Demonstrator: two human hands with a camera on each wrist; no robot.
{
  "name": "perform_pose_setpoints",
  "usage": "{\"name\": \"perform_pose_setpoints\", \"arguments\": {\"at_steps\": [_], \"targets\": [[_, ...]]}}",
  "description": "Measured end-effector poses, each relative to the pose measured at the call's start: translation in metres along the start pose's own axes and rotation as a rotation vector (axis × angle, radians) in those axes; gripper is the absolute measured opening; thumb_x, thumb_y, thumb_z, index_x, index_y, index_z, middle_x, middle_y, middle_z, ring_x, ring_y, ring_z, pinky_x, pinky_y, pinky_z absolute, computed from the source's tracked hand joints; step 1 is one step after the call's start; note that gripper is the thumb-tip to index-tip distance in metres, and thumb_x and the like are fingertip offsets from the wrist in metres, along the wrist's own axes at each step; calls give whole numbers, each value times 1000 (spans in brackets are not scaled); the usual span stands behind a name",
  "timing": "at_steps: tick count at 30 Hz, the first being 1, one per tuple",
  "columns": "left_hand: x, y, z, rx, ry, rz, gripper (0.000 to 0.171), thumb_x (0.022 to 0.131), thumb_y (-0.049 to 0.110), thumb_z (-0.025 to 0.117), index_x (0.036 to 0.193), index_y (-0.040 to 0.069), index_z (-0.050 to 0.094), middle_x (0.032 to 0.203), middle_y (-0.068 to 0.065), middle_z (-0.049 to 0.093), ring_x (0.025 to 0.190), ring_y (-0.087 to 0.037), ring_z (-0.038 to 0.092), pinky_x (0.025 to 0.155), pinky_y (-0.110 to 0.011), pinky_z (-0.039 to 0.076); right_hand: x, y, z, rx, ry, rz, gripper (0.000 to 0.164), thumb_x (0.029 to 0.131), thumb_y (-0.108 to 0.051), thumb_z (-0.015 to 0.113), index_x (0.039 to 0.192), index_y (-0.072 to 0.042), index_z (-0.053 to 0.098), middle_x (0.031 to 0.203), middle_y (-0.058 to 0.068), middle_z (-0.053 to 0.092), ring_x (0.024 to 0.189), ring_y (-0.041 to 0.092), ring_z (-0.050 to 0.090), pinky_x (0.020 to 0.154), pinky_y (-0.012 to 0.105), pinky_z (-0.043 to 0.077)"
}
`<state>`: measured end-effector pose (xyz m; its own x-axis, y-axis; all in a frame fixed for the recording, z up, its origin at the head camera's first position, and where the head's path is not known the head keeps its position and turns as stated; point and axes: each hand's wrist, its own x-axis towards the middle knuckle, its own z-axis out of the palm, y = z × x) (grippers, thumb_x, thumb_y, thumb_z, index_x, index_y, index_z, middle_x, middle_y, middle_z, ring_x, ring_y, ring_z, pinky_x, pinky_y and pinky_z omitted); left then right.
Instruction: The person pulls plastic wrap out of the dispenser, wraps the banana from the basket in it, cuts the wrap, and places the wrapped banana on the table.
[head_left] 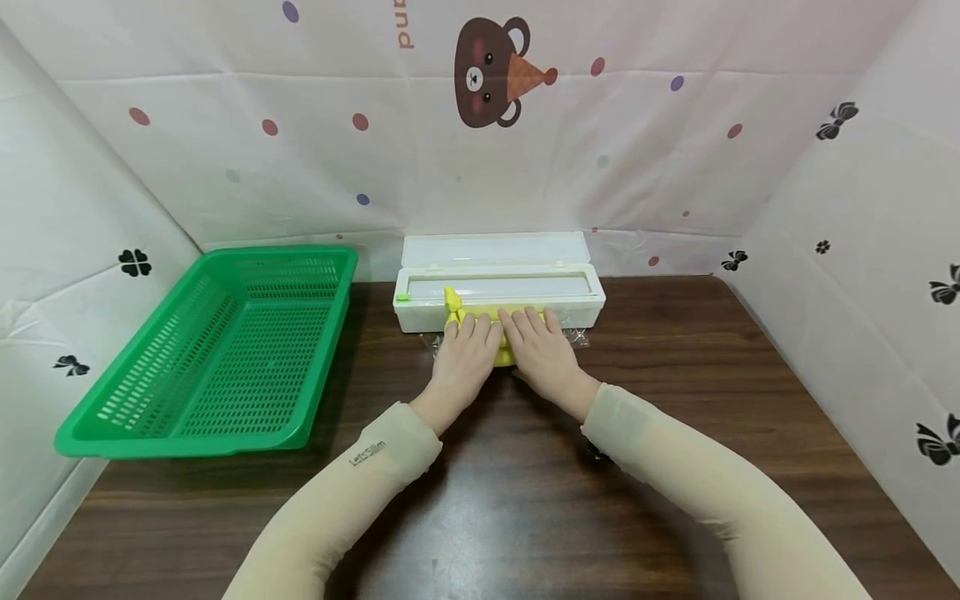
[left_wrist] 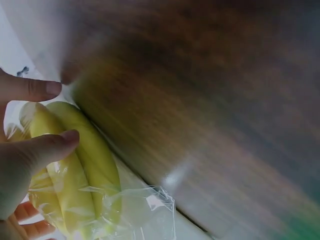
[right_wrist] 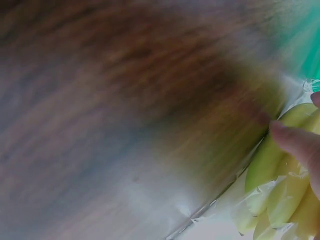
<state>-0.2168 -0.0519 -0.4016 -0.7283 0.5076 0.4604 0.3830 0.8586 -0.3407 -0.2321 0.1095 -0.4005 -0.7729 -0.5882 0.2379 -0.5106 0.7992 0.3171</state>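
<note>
A bunch of yellow bananas [head_left: 504, 357] lies at the front of a white cling film dispenser [head_left: 420, 317], its stem end pointing up and to the left. My left hand [head_left: 465, 357] grips the left part of the bunch, fingers laid over the top and thumb on the near side. Beside it my right hand [head_left: 543, 357] holds the right part the same way. Clear cling film [left_wrist: 152, 207] covers the bananas [left_wrist: 82, 165] in the left wrist view and sticks out past them. In the right wrist view, film also clings to the fruit [right_wrist: 285, 195]. The palms are hidden.
The dispenser's lid [head_left: 495, 248] stands raised at the back, with a small green piece [head_left: 402, 297] at the box's left end. A green plastic basket [head_left: 330, 350] sits on the left of the dark wooden table [head_left: 675, 375]. Printed white sheets [head_left: 637, 167] hang around it.
</note>
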Motion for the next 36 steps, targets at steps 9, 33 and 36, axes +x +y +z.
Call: {"name": "perform_pose_setpoints", "arguments": {"at_steps": [9, 33, 36], "targets": [[1, -1, 0, -17, 43, 19, 21, 87, 13, 62, 102, 9, 48, 98, -6, 51, 90, -23, 49, 77, -34, 45, 1, 4, 1, 16, 42, -20, 77, 77, -25, 73, 141, -3, 36, 127, 13, 51, 119, 31, 47, 103, 48, 36], [-4, -17, 3, -41, 102, 156, 48, 78, 19, 71, 119, 3, 51, 117, -13, 57, 117, -29, 54, 103, -41, 42, -3, 15, -6, 77, 105, -128, 88, 70, -37, 77, 140, 1, 39, 129, 16, 56, 119, 32, 52, 102, 46, 40], [-3, -18, 3, -61, 173, 187, 53, 69, 20, 74, 115, 1, 54, 111, -14, 60, 110, -30, 58, 101, -41, 45, -3, 17, -9, 82, 110, -149, 88, 69, -36, 78, 139, 2, 40, 129, 17, 57, 119, 32, 53, 101, 47, 41]]}}
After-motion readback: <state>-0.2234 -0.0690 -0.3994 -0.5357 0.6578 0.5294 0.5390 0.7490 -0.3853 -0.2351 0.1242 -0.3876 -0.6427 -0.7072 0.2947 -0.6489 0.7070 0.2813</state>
